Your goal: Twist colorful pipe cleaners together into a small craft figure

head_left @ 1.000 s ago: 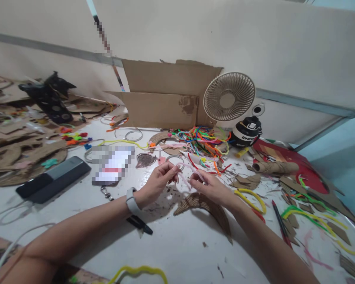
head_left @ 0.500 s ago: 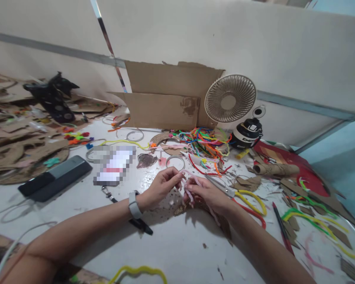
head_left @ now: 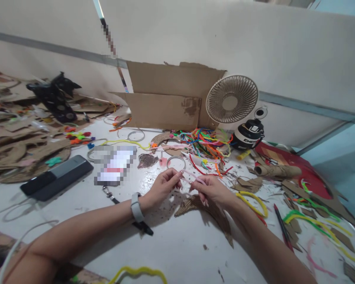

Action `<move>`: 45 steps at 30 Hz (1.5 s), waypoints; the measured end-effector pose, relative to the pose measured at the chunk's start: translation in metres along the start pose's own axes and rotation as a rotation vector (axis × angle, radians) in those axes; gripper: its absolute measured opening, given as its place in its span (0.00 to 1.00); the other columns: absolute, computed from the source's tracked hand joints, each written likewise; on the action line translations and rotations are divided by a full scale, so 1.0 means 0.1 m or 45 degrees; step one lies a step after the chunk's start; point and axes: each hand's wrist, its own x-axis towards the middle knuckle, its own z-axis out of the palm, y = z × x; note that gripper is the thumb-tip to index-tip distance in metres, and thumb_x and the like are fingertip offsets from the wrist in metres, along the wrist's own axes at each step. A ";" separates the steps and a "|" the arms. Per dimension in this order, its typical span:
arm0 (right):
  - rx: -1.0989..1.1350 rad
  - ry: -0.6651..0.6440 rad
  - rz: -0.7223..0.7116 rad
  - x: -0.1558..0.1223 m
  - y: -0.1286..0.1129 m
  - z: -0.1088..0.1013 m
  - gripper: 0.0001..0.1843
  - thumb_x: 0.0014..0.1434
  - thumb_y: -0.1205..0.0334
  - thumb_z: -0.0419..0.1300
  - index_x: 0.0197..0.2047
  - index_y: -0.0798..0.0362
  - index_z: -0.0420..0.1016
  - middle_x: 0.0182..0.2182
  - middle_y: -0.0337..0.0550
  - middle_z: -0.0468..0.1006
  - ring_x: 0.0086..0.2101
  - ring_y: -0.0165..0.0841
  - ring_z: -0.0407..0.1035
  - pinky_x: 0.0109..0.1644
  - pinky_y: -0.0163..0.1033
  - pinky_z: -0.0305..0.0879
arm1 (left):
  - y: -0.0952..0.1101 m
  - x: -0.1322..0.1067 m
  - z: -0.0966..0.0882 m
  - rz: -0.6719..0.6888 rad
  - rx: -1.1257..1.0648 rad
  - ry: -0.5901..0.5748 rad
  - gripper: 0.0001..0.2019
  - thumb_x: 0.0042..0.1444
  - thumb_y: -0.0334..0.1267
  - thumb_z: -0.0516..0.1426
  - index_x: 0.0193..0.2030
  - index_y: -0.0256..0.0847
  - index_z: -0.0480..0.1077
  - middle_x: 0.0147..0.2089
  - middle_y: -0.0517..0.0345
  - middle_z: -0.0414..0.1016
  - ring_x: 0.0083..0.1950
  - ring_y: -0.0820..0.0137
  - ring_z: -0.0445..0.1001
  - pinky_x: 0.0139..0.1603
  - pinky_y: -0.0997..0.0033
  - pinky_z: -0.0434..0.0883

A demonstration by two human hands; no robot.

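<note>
My left hand and my right hand meet over the middle of the white table. Both pinch a pale pink pipe cleaner stretched between their fingertips, just above a curved piece of corrugated cardboard. A grey watch band sits on my left wrist. A heap of coloured pipe cleaners lies just beyond my hands.
A small fan and a black round object stand at the back, beside folded cardboard sheets. A dark flat device and cardboard cut-outs lie left. Yellow-handled scissors and green and yellow pipe cleaners lie right.
Half a second ago my hands were bunched together low over the cardboard, twisting the pink pipe cleaner; now they have drawn slightly apart and up, with it pulled straight between them.
</note>
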 end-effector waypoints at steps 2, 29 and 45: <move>-0.025 0.043 -0.022 -0.01 -0.02 -0.10 0.20 0.53 0.46 0.56 0.29 0.57 0.68 0.10 0.30 0.64 0.12 0.22 0.56 0.16 0.28 0.52 | -0.01 0.04 -0.03 0.011 -0.003 0.037 0.15 0.53 0.48 0.55 0.27 0.37 0.62 0.21 0.64 0.66 0.22 0.79 0.60 0.25 0.79 0.57; -0.843 0.095 -0.409 -0.22 -0.26 -0.12 0.17 0.60 0.53 0.50 0.30 0.54 0.73 0.21 0.36 0.68 0.25 0.28 0.61 0.29 0.31 0.54 | 0.18 -0.03 -0.12 0.164 0.659 -0.736 0.17 0.56 0.46 0.51 0.23 0.36 0.67 0.21 0.60 0.65 0.24 0.76 0.61 0.25 0.79 0.60; -0.893 0.106 -0.485 -0.22 -0.23 -0.10 0.14 0.60 0.54 0.51 0.32 0.53 0.72 0.25 0.38 0.71 0.27 0.29 0.63 0.30 0.32 0.54 | 0.17 -0.07 -0.10 -0.117 0.382 -0.857 0.21 0.56 0.51 0.50 0.25 0.35 0.69 0.21 0.57 0.67 0.24 0.74 0.64 0.26 0.76 0.63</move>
